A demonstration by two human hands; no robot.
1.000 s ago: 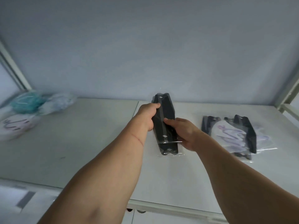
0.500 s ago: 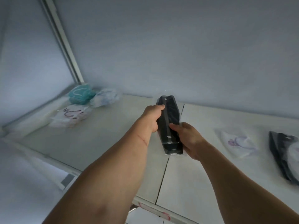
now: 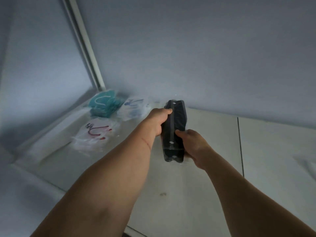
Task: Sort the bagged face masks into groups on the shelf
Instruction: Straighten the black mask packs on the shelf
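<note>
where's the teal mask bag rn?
Head view, far left: the teal mask bag lies in the shelf's back corner by the upright post, with a clear bagged white mask beside it on the right.

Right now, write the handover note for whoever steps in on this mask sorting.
Left hand: grips the upper part of the black bagged masks.
Right hand: holds the lower right edge of the same pack, held above the shelf.
Placed at the left rear corner: teal masks, a clear bag with blue marking, a clear bag with red marking, lying close together.
Done: those three lie on the shelf.
Left: set the black pack down in its group.
</note>
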